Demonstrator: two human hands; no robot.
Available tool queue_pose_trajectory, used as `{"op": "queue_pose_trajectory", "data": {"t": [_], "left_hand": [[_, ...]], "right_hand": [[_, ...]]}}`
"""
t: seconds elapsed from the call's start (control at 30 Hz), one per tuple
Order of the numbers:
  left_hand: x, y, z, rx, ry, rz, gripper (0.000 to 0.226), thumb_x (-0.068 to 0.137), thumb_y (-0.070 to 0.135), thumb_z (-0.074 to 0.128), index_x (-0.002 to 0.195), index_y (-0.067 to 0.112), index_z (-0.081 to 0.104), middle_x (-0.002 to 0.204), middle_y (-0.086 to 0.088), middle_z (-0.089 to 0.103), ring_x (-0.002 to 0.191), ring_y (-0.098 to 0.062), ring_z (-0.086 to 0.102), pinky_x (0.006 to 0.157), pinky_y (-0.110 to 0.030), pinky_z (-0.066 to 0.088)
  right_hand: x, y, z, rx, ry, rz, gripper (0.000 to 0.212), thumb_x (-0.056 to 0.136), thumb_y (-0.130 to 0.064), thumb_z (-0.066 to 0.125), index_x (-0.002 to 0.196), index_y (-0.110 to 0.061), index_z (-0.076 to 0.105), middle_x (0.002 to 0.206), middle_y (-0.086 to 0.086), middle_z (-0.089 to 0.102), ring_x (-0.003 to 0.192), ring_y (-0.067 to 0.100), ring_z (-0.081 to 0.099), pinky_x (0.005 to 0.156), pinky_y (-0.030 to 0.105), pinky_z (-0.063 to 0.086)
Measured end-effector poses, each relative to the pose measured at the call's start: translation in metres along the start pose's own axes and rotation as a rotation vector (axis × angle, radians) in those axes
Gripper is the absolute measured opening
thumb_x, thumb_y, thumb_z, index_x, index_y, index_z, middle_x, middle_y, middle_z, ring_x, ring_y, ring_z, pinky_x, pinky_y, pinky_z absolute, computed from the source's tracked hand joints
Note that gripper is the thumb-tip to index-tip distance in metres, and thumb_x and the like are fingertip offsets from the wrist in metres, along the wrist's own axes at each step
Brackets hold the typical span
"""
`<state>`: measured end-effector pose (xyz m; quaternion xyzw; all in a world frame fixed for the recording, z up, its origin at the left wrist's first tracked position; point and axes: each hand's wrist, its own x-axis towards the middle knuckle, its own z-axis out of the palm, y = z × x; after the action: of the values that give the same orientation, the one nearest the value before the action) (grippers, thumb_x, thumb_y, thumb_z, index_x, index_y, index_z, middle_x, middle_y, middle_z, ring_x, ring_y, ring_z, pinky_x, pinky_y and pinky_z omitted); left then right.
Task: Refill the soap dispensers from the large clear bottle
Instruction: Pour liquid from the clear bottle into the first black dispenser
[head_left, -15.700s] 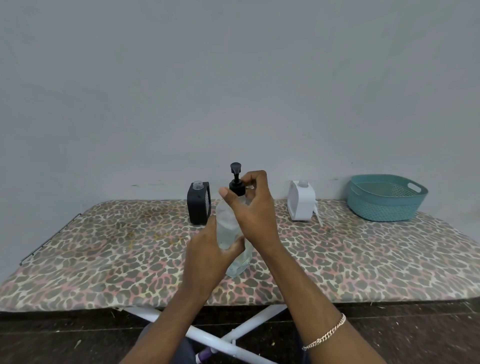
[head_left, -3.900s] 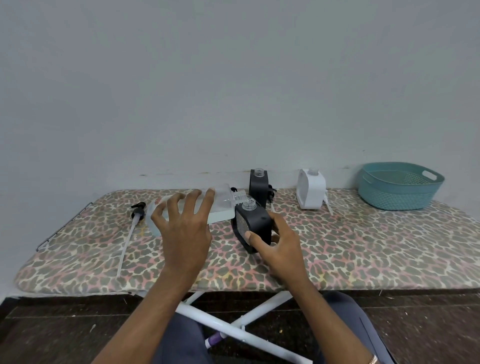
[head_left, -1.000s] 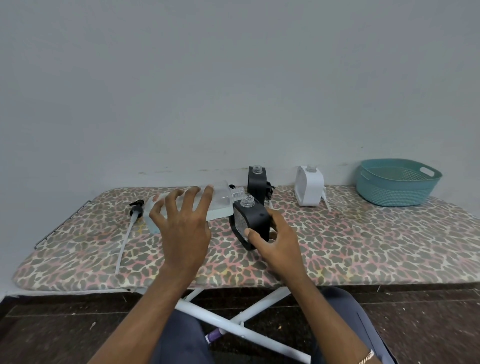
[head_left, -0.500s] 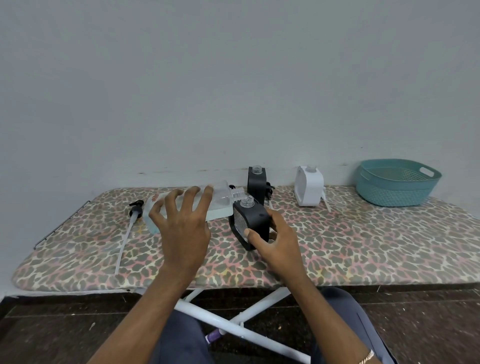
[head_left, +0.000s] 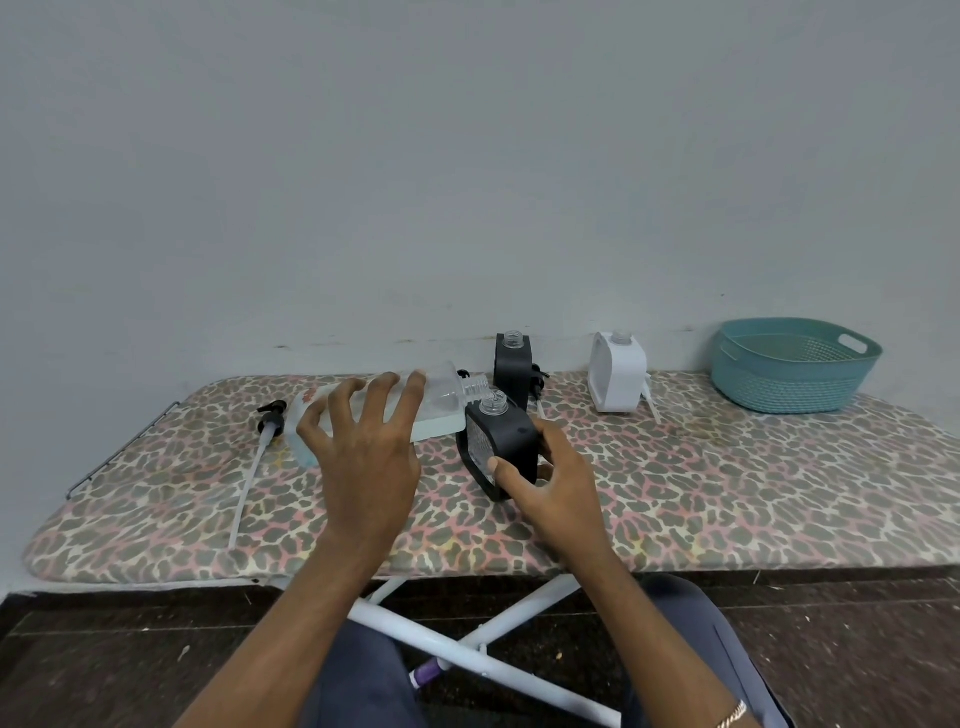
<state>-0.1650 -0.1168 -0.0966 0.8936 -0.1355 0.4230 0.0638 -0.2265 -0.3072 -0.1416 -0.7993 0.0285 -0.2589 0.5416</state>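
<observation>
My left hand (head_left: 363, 457) grips the large clear bottle (head_left: 439, 402), tipped almost flat with its open neck over the mouth of a black soap dispenser (head_left: 501, 447). My right hand (head_left: 550, 483) holds that dispenser, tilted towards the bottle, on the leopard-print board (head_left: 727, 483). A second black dispenser (head_left: 513, 366) and a white dispenser (head_left: 617, 371) stand uncapped at the back by the wall. The bottle's black pump with its long tube (head_left: 257, 452) lies on the board at the left.
A teal plastic basket (head_left: 792, 366) sits at the back right corner. The board rests on white crossed legs (head_left: 467, 639) over a dark floor. A grey wall rises right behind the board.
Hardly anything has moved in the last second; the bottle stays tipped at the dispenser's mouth. Much earlier, both hands held the bottle upright with its pump on.
</observation>
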Motion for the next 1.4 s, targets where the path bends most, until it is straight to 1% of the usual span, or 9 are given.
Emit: {"op": "queue_pose_trajectory", "data": {"t": [0.13,0.37,0.53,0.77,0.87,1.0,1.1,1.27,1.4], "left_hand": [[0.000,0.000,0.000,0.002,0.001,0.000,0.083,0.070,-0.006,0.074,0.144,0.027,0.058,0.137,-0.001,0.063,0.129,-0.035,0.050,0.102,-0.059,0.033],[0.000,0.000,0.000,0.001,-0.003,-0.003,0.084,0.069,-0.006,0.074,0.144,0.027,0.058,0.137,-0.001,0.063,0.130,-0.034,0.049,0.102,-0.058,0.032],[0.000,0.001,-0.002,0.003,-0.005,-0.003,0.082,0.070,-0.006,0.073,0.144,0.027,0.058,0.137,0.000,0.063,0.129,-0.035,0.050,0.102,-0.058,0.033],[-0.001,0.000,-0.002,0.006,-0.030,-0.005,0.084,0.069,-0.003,0.075,0.145,0.028,0.056,0.138,-0.001,0.062,0.130,-0.035,0.050,0.101,-0.059,0.033],[-0.001,0.000,-0.002,0.011,-0.024,-0.003,0.084,0.069,-0.003,0.076,0.145,0.028,0.057,0.137,0.000,0.062,0.130,-0.035,0.050,0.101,-0.060,0.034],[-0.001,0.001,-0.003,0.016,-0.019,0.000,0.084,0.070,-0.003,0.076,0.145,0.028,0.056,0.138,-0.001,0.062,0.130,-0.035,0.050,0.101,-0.059,0.034],[-0.002,0.001,-0.003,0.011,-0.011,-0.002,0.083,0.070,-0.004,0.075,0.145,0.027,0.057,0.138,-0.001,0.063,0.130,-0.035,0.050,0.102,-0.059,0.033],[-0.001,0.001,-0.002,0.011,-0.007,-0.003,0.083,0.069,-0.005,0.073,0.144,0.027,0.059,0.137,-0.001,0.063,0.130,-0.036,0.050,0.102,-0.059,0.032],[-0.001,0.001,-0.002,0.011,-0.010,-0.003,0.083,0.069,-0.006,0.071,0.144,0.028,0.058,0.137,-0.001,0.063,0.130,-0.035,0.050,0.102,-0.059,0.032]], "right_hand": [[0.000,0.000,0.000,-0.001,0.001,-0.002,0.046,0.091,-0.041,0.079,0.130,-0.045,0.054,0.119,-0.030,0.066,0.119,-0.013,0.057,0.099,0.025,0.051],[0.000,-0.003,-0.001,-0.007,-0.004,-0.008,0.045,0.092,-0.036,0.079,0.125,-0.050,0.052,0.113,-0.037,0.063,0.112,-0.023,0.055,0.094,0.014,0.046],[-0.001,-0.003,-0.001,-0.001,0.003,-0.012,0.044,0.092,-0.038,0.079,0.125,-0.052,0.052,0.116,-0.035,0.065,0.116,-0.018,0.057,0.099,0.021,0.050],[-0.002,-0.005,-0.002,0.009,0.001,-0.006,0.042,0.093,-0.034,0.080,0.124,-0.048,0.055,0.110,-0.039,0.066,0.114,-0.018,0.058,0.091,0.012,0.046],[-0.002,-0.005,-0.002,0.006,0.002,-0.007,0.043,0.093,-0.035,0.080,0.124,-0.049,0.055,0.111,-0.038,0.066,0.114,-0.018,0.058,0.094,0.016,0.049],[-0.002,-0.009,-0.004,-0.004,-0.017,0.008,0.045,0.093,-0.031,0.079,0.116,-0.057,0.051,0.105,-0.053,0.060,0.110,-0.024,0.056,0.091,0.009,0.046],[-0.003,-0.009,-0.004,0.004,-0.011,0.005,0.046,0.093,-0.030,0.079,0.116,-0.057,0.050,0.104,-0.045,0.063,0.108,-0.026,0.055,0.087,0.006,0.045],[-0.003,-0.008,-0.002,0.014,-0.007,0.004,0.043,0.093,-0.033,0.079,0.118,-0.055,0.052,0.107,-0.042,0.065,0.111,-0.019,0.058,0.099,0.023,0.052],[-0.003,-0.010,-0.003,0.019,-0.007,-0.003,0.044,0.093,-0.031,0.079,0.117,-0.056,0.052,0.108,-0.040,0.064,0.110,-0.021,0.058,0.096,0.017,0.050]]}}
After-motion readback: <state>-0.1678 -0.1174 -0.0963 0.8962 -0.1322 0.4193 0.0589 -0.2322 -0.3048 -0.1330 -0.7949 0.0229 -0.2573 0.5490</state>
